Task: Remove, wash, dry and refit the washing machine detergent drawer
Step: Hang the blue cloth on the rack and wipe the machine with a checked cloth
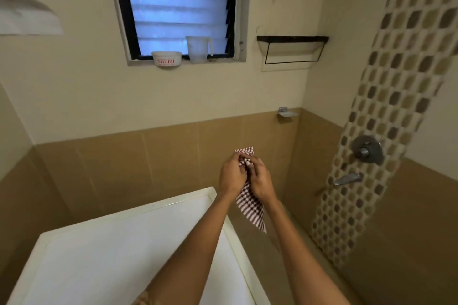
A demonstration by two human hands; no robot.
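Observation:
A red-and-white checked cloth [249,208] is bunched between both hands, its tail hanging down below the wrists. My left hand [231,176] grips the cloth from the left, fingers curled into it. From the right, my right hand [260,181] grips the same cloth. Both hands are held out in front of the brown tiled wall, just past the far right corner of the white washing machine top [111,250]. No detergent drawer is in view.
A wall tap and mixer knob [366,150] with a spout [347,178] sit on the patterned tile strip at right. A white tub [166,60] and a clear measuring jug [198,48] stand on the window sill. A wall shelf [292,39] hangs at upper right.

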